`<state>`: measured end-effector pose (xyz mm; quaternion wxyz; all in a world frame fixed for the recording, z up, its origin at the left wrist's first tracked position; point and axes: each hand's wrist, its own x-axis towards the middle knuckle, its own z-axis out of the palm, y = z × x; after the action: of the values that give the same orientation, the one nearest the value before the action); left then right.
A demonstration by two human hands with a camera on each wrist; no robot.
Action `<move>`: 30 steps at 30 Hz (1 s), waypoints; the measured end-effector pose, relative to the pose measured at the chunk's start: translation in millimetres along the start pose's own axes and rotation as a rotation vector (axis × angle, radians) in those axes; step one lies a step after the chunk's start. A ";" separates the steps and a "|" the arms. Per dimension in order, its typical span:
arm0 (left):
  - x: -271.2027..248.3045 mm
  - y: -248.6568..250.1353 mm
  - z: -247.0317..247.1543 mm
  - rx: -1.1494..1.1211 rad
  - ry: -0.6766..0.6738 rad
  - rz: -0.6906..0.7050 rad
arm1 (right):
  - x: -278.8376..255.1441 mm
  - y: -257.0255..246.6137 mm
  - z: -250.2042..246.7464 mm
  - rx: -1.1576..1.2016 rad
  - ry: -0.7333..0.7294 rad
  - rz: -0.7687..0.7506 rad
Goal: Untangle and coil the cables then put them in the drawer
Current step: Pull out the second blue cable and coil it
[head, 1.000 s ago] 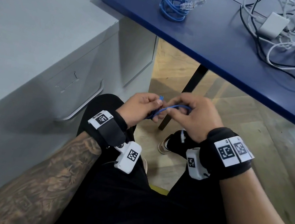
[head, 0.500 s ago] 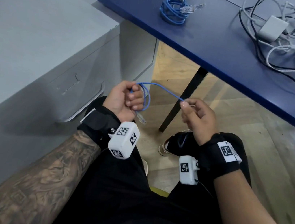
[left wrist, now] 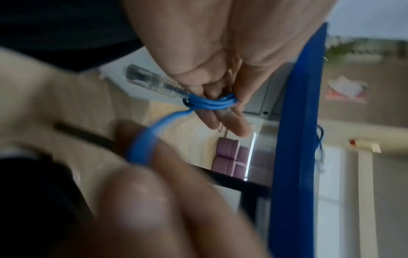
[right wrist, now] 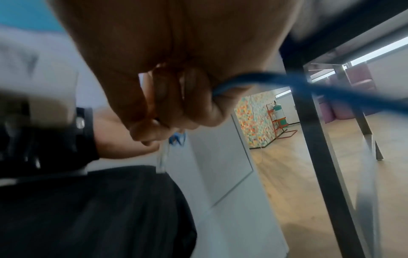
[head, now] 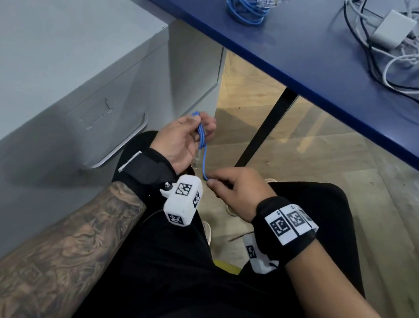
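Observation:
A thin blue network cable (head: 201,136) is bunched in several loops between the thumb and fingers of my left hand (head: 188,139), above my lap. Its clear plug (head: 197,158) hangs below the loops; in the left wrist view the plug (left wrist: 152,82) sticks out beside the bundle (left wrist: 212,103). The loose strand runs down to my right hand (head: 228,191), which pinches it at the fingertips. The right wrist view shows that strand (right wrist: 260,82) leaving the curled fingers (right wrist: 194,97). A second blue cable (head: 247,3) lies coiled on the blue table (head: 325,56).
A tangle of white, grey and black cables (head: 417,53) with a white adapter (head: 393,29) lies at the table's right. The grey drawer cabinet (head: 52,82) stands to my left, its handle (head: 121,146) close to my left knee. A black table leg (head: 269,129) stands ahead.
The head view has shifted. My left hand turned palm up and gathered the cable into tighter loops. My right hand dropped lower and nearer, pulling the strand down.

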<state>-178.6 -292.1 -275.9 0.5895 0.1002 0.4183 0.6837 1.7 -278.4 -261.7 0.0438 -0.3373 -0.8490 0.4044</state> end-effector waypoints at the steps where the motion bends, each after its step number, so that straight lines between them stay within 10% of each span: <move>1: 0.1 -2.9 -0.6 0.088 0.007 0.024 | -1.4 -3.3 -4.7 0.019 0.020 -0.004; 11: -19.6 -13.6 26.2 0.597 -0.283 -0.073 | -2.2 -8.7 -60.0 0.011 0.336 -0.114; 18: -26.9 -1.9 36.4 0.320 -0.279 -0.258 | 16.0 27.2 -45.8 0.375 0.496 0.029; 25: -9.6 5.3 14.2 -0.185 -0.101 -0.167 | 9.0 33.6 11.2 0.253 0.146 0.095; 30: 1.4 -2.3 1.0 0.057 0.033 0.006 | 2.3 7.9 9.3 0.047 0.004 0.010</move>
<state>-176.6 -290.5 -277.3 0.5774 0.1069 0.4473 0.6746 0.9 -279.6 -274.0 0.0515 -0.3413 -0.8375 0.4235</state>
